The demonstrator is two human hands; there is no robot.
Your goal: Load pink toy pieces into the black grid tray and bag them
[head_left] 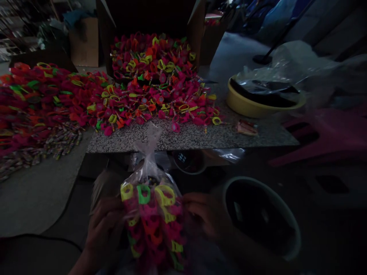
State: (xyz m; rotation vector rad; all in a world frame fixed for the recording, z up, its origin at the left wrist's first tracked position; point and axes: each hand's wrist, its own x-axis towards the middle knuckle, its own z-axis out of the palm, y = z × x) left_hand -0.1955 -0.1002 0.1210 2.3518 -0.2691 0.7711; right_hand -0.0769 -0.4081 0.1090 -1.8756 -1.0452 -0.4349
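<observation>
- Lower left of the frame: left hand [104, 225], fingers bent, holding the left edge of a clear plastic bag packed with rows of pink, yellow, green and orange ring-shaped plastic pieces [155, 225].
- Lower centre-right: right hand [205, 214], fingers partly curled, on the bag's right edge; too dark to tell how firmly they close.
- Lower centre: bag upright between both hands, gathered neck on top.
- Lower right: dark round tub with pale rim [296, 233].
- Middle: grey speckled slab [129, 141]; loose pile of similar bright pieces [149, 99] on it, spreading to the left edge.
- Top centre: open brown cardboard box [197, 42], more pieces inside.
- Upper right: yellow round basin [249, 105], clear plastic sheeting [298, 61] over it.
- Right edge: pink plastic stool [338, 131].
</observation>
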